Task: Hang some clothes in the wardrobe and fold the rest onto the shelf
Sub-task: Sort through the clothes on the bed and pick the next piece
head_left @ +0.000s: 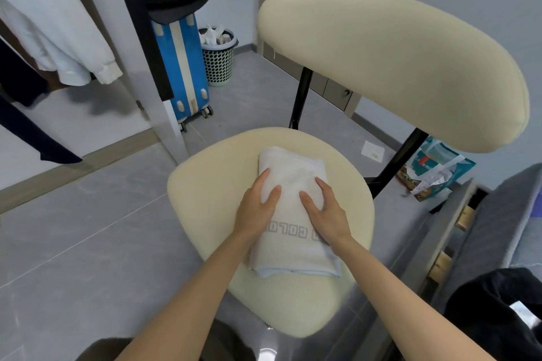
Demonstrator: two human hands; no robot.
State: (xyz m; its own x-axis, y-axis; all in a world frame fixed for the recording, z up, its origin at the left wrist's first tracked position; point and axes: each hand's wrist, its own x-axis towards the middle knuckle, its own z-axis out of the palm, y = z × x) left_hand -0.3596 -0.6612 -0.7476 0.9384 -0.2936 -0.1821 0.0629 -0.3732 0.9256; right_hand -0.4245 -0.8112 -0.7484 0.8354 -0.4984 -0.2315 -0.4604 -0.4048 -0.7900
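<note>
- Our left hand (255,209) lies flat on the folded white towel (293,214), fingers straight and pressing along its left side.
- Our right hand (324,212) presses the towel's right side the same way, fingers extended and gripping nothing.
- The towel sits in the middle of the cream chair seat (211,184), its printed band showing between our wrists.
- To the left, the open wardrobe (140,38) holds a hanging white shirt (58,38) and dark garments.
- Beside it stand a blue suitcase (183,67) and a perforated bin (218,58).
- A dark garment (492,311) lies at lower right.
</note>
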